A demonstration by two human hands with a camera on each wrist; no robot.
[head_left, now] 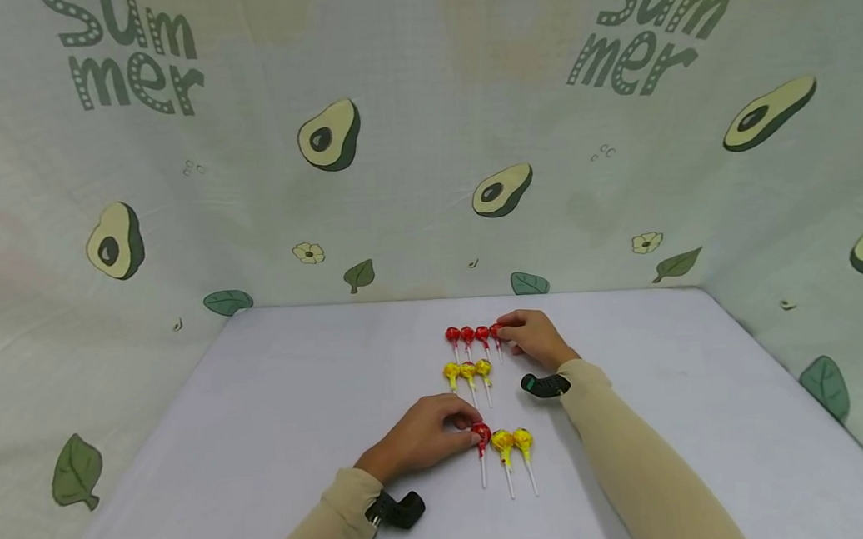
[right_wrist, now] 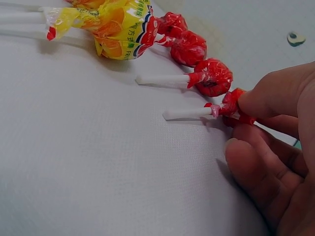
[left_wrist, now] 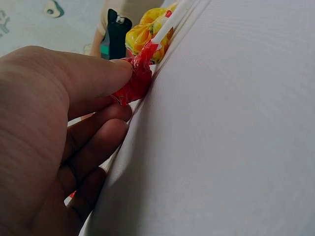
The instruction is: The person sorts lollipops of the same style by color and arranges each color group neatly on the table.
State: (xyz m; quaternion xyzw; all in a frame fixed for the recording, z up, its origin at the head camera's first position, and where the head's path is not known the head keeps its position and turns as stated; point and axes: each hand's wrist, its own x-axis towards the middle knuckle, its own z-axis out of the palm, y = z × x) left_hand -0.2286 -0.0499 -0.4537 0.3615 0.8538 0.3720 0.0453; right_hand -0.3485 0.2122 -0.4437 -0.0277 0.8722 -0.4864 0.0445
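My left hand (head_left: pixel 428 433) pinches a red lollipop (head_left: pixel 481 435) by its wrapped head, at the left end of the nearest group; its white stick points toward me. Directly right of it lie two yellow lollipops (head_left: pixel 502 442). Farther back, my right hand (head_left: pixel 536 336) holds another red lollipop (right_wrist: pixel 231 109) between thumb and fingers, at the right end of a row of red lollipops (head_left: pixel 468 334). In the right wrist view its stick lies close over the white cloth. Between the hands is a row of three yellow lollipops (head_left: pixel 468 370), heads away from me.
The lollipops lie on a white-covered table (head_left: pixel 296 379). A pale curtain (head_left: pixel 407 137) printed with avocados and leaves hangs behind and beside it. Each wrist wears a black device (head_left: pixel 545 385) on its strap.
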